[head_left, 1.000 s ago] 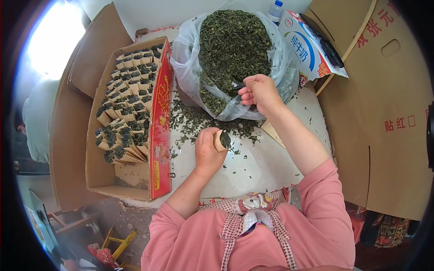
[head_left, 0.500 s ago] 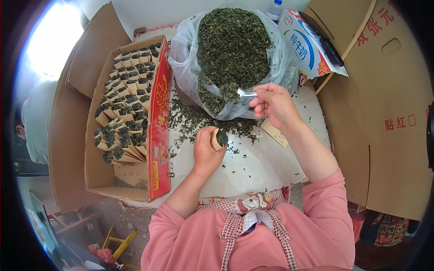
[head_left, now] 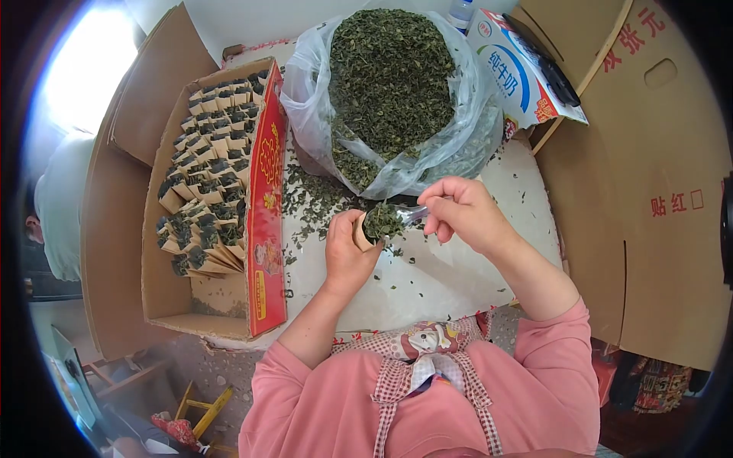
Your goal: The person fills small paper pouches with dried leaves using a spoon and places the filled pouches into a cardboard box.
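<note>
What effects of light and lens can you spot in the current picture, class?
Head view: glare burns the bright patch at upper left to white; head view: the plastic bag shows pale highlights; head view: darkened, rounded corners and the bowed left cardboard panel suggest wide-angle distortion.

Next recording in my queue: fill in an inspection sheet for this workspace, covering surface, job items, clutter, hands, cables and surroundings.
Surface: white tabletop, littered with loose leaf bits.
Job items: plastic bag of dried leaves; open red-sided box with rows of paper packets, its near end bare apart from crumbs.
Clutter: blue-and-white carton with a dark object on it; bottle behind.
Hands: left hand holds one packet; right hand holds a spoon at its mouth.
Cables: nothing seen.
Surroundings: cardboard panels both sides; yellow frame on the floor.
</note>
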Action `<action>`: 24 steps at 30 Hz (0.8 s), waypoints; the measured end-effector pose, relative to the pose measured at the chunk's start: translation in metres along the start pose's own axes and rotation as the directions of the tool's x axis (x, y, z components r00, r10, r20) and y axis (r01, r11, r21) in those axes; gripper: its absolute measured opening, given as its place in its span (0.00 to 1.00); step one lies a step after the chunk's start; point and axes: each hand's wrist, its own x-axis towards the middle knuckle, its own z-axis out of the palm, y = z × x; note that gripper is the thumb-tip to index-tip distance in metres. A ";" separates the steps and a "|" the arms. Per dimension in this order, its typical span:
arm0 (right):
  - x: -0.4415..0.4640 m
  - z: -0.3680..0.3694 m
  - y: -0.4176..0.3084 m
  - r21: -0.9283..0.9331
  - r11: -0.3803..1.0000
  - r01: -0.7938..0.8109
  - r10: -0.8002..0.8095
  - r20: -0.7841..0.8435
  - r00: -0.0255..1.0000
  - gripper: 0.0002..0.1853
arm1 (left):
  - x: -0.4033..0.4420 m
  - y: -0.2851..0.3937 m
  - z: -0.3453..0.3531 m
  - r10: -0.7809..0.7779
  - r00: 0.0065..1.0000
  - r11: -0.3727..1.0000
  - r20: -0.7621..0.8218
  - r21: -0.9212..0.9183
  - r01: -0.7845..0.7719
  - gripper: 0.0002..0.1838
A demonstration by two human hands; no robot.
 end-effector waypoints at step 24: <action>-0.019 0.033 0.016 -0.689 0.168 0.705 -0.774 0.351 0.527 0.18 | -0.006 -0.010 0.005 -0.124 0.992 0.972 0.016 -0.198 0.125 0.26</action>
